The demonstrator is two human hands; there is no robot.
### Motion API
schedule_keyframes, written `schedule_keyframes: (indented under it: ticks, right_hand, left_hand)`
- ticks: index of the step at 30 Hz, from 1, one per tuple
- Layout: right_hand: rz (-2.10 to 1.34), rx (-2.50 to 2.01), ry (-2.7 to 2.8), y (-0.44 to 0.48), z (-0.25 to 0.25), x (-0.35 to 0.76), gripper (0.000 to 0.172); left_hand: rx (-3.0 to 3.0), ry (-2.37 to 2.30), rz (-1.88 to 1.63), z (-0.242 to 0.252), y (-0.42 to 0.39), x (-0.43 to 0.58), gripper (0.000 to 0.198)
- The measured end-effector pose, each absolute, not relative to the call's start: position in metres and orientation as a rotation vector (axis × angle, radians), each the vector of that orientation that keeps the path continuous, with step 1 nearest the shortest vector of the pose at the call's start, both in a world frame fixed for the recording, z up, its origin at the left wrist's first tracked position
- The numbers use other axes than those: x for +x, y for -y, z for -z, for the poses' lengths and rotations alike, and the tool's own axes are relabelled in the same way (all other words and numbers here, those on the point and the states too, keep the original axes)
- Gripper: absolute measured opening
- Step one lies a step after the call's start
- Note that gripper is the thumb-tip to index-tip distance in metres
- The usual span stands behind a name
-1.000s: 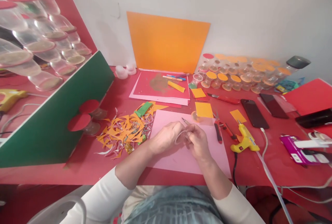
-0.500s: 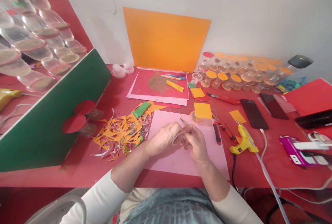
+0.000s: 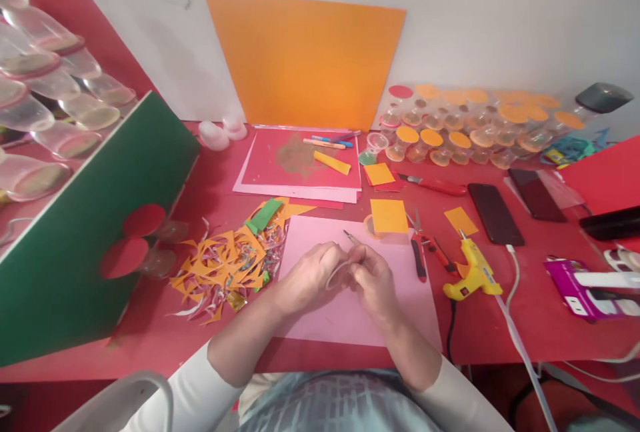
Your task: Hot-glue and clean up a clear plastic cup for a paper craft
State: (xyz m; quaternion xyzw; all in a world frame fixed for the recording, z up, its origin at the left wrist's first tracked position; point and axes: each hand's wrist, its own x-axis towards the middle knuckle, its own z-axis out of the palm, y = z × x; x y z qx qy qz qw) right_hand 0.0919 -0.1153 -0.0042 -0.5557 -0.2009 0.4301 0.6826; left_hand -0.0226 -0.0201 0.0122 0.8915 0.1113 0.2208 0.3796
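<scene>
Over the pink sheet (image 3: 320, 325), my left hand (image 3: 313, 277) is closed around a small clear plastic cup (image 3: 338, 275) with a pale rim. My right hand (image 3: 374, 280) pinches at the same cup from the right; its fingertips meet those of my left hand. The exact grip is partly hidden by the fingers. A thin pen-like tool (image 3: 351, 237) lies just beyond my hands. Behind it, an orange square (image 3: 390, 216) rests on a round clear piece.
Orange and silvery paper scraps (image 3: 230, 255) are heaped at left, beside a green board (image 3: 100, 232). Right are scissors (image 3: 417, 227), a yellow glue gun (image 3: 473, 272) with cords, and phones (image 3: 495, 213). Cups with orange discs (image 3: 431, 139) stand along the wall.
The head view has shifted slightly, so the surroundings sit a little differently in the frame. Both hands keep nearly the same hold on the cup, tilted slightly differently.
</scene>
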Motion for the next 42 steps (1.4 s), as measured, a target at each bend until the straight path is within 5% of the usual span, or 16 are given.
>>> schedule_keyframes:
  ticks: [42]
  right_hand:
    - [-0.986,-1.207,0.436,0.1149,-0.0030,0.0935,0.013]
  left_hand:
    - [2.287,-0.341,-0.658,-0.0065,0.0239,-0.0186,0.012]
